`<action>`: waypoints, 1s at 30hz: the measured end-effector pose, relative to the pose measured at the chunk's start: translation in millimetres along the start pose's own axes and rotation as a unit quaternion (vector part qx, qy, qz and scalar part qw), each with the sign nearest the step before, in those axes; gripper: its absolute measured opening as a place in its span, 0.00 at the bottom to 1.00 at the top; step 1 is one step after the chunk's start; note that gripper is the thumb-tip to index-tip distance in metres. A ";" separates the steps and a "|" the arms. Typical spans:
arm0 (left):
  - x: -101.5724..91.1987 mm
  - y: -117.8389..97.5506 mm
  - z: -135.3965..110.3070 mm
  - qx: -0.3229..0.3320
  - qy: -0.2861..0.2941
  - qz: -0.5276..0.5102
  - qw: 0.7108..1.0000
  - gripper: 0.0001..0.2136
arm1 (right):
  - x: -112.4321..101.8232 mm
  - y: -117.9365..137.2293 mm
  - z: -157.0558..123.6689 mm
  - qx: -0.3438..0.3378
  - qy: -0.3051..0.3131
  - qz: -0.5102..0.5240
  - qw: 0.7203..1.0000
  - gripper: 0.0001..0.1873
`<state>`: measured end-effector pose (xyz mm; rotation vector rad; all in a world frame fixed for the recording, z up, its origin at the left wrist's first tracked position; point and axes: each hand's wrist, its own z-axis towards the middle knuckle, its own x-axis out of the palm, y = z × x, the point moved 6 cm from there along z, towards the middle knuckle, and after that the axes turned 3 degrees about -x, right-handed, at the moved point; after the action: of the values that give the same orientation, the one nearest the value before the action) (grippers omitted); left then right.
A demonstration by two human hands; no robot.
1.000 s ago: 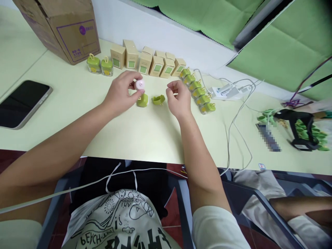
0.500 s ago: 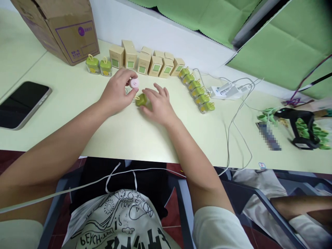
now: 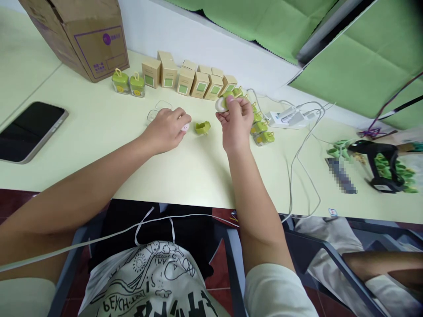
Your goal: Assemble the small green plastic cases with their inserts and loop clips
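Observation:
On the table, my left hand point(image 3: 168, 130) has its fingers closed around a small pale pink round piece point(image 3: 185, 127), only partly showing. To its right lies a green lid point(image 3: 202, 128), on its own. My right hand point(image 3: 235, 121) is raised off the table and pinches a round piece point(image 3: 220, 105), white with a green part, between thumb and fingers. Behind my left hand are clear, thin-outlined pieces point(image 3: 163, 105), partly covered by that hand. A row of small clear jars with green lids point(image 3: 263, 137) runs behind my right hand, which hides some of them.
Several small tan boxes point(image 3: 185, 80) line the wall. Two green-lidded jars point(image 3: 137, 86) stand by a large cardboard box point(image 3: 99, 48). A phone point(image 3: 31, 132) lies left. White cables point(image 3: 297, 163), a power strip point(image 3: 287, 118) and a black stand point(image 3: 385, 165) are right, near another person's arm point(image 3: 380, 264).
My left hand has lowered rightward with the pink piece. My right hand has left the table and moved right and up, now holding the white-and-green round piece. The green lid now shows uncovered.

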<state>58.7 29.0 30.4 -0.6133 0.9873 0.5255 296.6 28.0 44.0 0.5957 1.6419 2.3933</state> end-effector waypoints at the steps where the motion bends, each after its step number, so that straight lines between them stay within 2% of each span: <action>1: 3.0 -1.9 0.8 -0.002 0.016 0.024 1.000 0.15 | 0.3 -1.6 0.4 0.031 0.003 0.029 0.999 0.30; 6: 4.1 -2.4 1.4 -0.026 0.054 0.065 0.996 0.19 | 13.6 -2.4 -7.1 0.120 0.058 0.087 0.987 0.28; 10: 1.4 -1.2 -1.7 -0.026 0.042 0.044 0.998 0.21 | 24.1 4.0 -18.0 0.157 0.084 0.117 0.977 0.28; 15: 3.8 3.9 -4.5 0.001 0.010 0.007 1.000 0.17 | 27.8 10.5 -20.2 0.134 0.157 0.068 0.976 0.27; 20: 1.0 7.4 -4.1 0.002 -0.003 -0.026 1.000 0.16 | 27.8 12.5 -17.3 0.082 0.213 -0.008 0.974 0.33; 25: 0.0 7.4 -1.9 -0.006 0.032 -0.030 0.999 0.16 | 28.9 12.6 -20.6 0.106 0.203 0.017 0.973 0.33; 30: -7.4 10.0 -2.9 0.006 0.029 -0.044 0.999 0.17 | 29.5 11.2 -22.8 0.117 0.225 0.026 0.967 0.31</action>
<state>47.0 33.2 33.4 -0.6624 1.0127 0.4256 261.3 15.1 53.9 0.1251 2.1336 2.5237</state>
